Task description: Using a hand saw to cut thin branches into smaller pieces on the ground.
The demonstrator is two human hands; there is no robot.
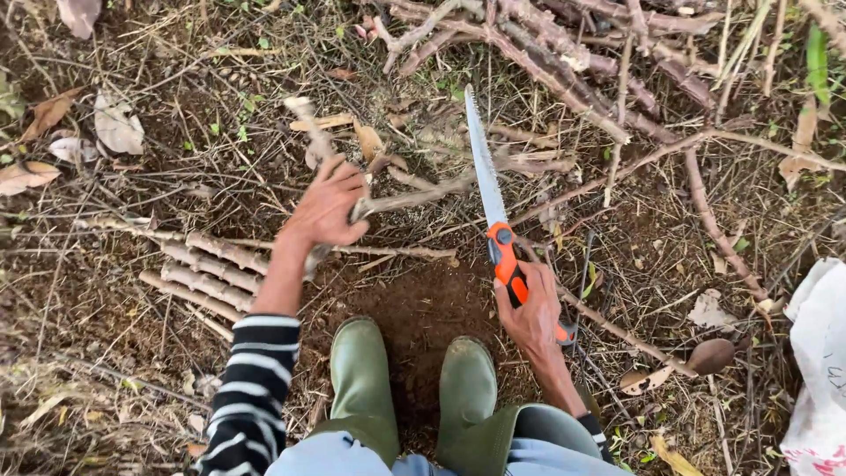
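Orange-handled saw (493, 220) in right hand (531, 313), left hand (328, 207) gripping stem (414, 196)

One saw (490, 189) out there, orange handle, long toothed blade. Two hands on show: left hand (328, 210), right hand (531, 313). Two green rubber boots (363, 370). About four cut stems (207, 273) lie side by side on the ground. One white sack (818, 370) at the right edge.
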